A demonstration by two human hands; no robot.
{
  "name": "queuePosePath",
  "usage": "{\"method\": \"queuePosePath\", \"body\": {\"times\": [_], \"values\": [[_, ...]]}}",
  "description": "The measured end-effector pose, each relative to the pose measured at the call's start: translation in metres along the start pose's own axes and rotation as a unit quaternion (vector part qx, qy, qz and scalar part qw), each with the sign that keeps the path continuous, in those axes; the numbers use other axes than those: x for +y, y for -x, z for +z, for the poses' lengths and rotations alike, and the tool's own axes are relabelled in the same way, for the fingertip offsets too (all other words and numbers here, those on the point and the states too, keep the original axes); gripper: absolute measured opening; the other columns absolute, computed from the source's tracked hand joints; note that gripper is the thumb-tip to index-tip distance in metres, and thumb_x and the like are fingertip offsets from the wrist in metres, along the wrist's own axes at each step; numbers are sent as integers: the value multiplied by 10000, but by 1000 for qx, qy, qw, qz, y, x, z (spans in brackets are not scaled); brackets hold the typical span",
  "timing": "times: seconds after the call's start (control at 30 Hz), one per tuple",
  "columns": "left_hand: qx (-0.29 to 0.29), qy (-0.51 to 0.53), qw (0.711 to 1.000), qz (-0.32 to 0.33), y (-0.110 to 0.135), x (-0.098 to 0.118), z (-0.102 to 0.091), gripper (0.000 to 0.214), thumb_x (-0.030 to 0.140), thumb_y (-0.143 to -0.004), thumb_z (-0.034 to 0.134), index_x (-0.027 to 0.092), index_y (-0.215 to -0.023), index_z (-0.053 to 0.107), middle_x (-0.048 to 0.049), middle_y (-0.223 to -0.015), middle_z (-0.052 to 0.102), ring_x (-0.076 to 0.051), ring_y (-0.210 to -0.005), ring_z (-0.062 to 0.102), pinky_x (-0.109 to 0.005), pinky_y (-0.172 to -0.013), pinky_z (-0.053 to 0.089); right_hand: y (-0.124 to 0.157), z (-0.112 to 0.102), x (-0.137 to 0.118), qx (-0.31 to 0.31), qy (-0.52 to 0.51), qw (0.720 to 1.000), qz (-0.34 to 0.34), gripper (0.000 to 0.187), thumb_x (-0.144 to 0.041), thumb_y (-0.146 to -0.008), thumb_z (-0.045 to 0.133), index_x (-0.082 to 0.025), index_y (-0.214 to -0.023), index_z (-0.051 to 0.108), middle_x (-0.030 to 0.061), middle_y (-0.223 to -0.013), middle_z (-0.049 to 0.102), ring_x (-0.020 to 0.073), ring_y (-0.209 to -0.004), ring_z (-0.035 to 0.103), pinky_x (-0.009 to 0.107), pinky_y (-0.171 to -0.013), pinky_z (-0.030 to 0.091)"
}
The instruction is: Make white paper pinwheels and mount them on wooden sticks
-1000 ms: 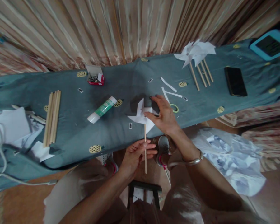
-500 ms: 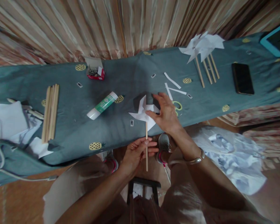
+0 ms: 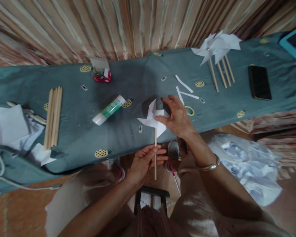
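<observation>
The paper pinwheel (image 3: 151, 121) sits over the near edge of the tablecloth (image 3: 128, 138), directly ahead of your left hand (image 3: 147, 159) and just left of your right hand (image 3: 177, 117), which is the nearer of the 2. Its wooden stick (image 3: 155, 136) has its long axis running almost straight out from your body, with the lower end clear of the cloth. Your left thumb and fingers pinch that stick partway down. Your right thumb touches the pinwheel's centre, forefinger spread away; whether hidden fingers grip behind, I cannot tell.
</observation>
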State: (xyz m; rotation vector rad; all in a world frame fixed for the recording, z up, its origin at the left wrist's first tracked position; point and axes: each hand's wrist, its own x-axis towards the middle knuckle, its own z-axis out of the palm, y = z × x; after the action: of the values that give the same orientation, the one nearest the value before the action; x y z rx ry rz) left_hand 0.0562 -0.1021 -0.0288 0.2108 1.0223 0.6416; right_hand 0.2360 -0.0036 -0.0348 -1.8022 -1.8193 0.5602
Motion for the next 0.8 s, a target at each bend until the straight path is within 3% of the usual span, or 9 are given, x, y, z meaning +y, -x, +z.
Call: {"method": "queuePosePath", "body": {"times": [0.2, 0.37, 0.57, 0.8], "values": [[-3, 1, 1000, -4, 0, 2, 0, 374, 406, -667, 866, 140, -890, 726, -80, -872, 778, -180, -708, 738, -261, -682, 555, -1, 1, 0, -8, 11, 1000, 10, 798, -637, -702, 753, -204, -1348, 571, 183, -1511, 452, 421, -1418, 390, 653, -1127, 328], [-2, 10, 1000, -10, 1, 3, 2, 409, 419, -618, 894, 140, -865, 725, -61, -825, 774, -156, -649, 723, -227, -621, 537, -1, 4, 1, 10, 0, 1000, 6, 766, -659, -683, 752, -248, -1311, 598, 147, -1495, 480, 418, -1399, 418, 667, -1127, 324], [-5, 11, 1000, -10, 1, 3, 2, 403, 423, -619, 893, 142, -851, 721, -60, -823, 772, -150, -636, 718, -222, -609, 536, 0, 5, -2, 6, 5, 1000, 24, 808, -721, -684, 707, -214, -1306, 611, 184, -1503, 464, 435, -1417, 388, 683, -1126, 306], [1, 10, 1000, -18, 0, 3, 2, 368, 401, -656, 878, 136, -857, 722, -60, -811, 769, -150, -632, 717, -226, -614, 541, 1, 7, 2, 6, 0, 1000, 8, 789, -751, -708, 664, -252, -1315, 596, 152, -1521, 444, 418, -1439, 360, 685, -1152, 257]]}}
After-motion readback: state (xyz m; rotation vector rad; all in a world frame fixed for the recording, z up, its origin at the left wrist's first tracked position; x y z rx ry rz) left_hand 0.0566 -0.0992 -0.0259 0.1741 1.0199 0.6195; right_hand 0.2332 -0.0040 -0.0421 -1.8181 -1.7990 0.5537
